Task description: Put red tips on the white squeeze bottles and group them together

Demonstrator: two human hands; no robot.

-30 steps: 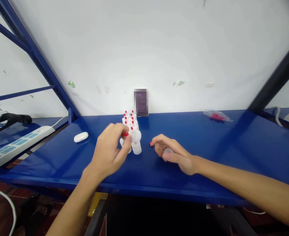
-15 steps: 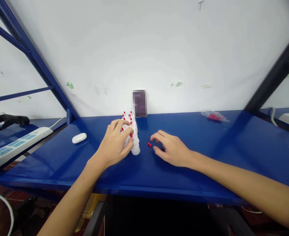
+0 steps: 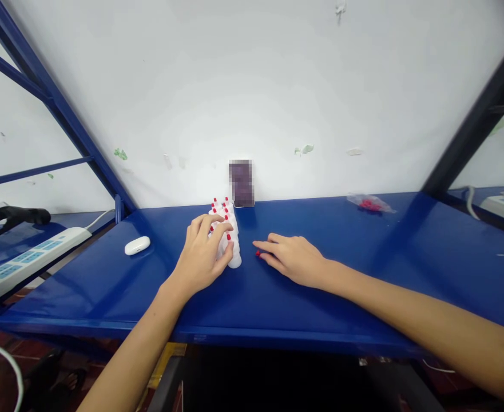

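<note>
White plastic squeeze bottles (image 3: 235, 259) with small red caps stand in a close double row. My left hand (image 3: 202, 252) reaches over the near end of the row, its thumb and index finger curved around the top of a bottle whose red cap (image 3: 229, 236) shows between them. Behind that hand, part of the row is hidden. To the right, my right hand (image 3: 292, 258) lies low over the table, index finger stretched out and thumb apart from it. A loose red cap (image 3: 257, 253) sits at these fingertips; whether they press on it is hard to see.
The blue table (image 3: 320, 309) meets a white wall. A blurred phone-like panel (image 3: 242, 184) leans there behind the bottles. A clear bag of red caps (image 3: 370, 203) lies at the back right. A white earbud case (image 3: 137, 245) and a power strip (image 3: 32, 260) are at left.
My right hand has moved left to the loose red caps, and its index finger has stretched out over them. Of the two caps, one now shows clearly. My left hand stays at the bottles.
</note>
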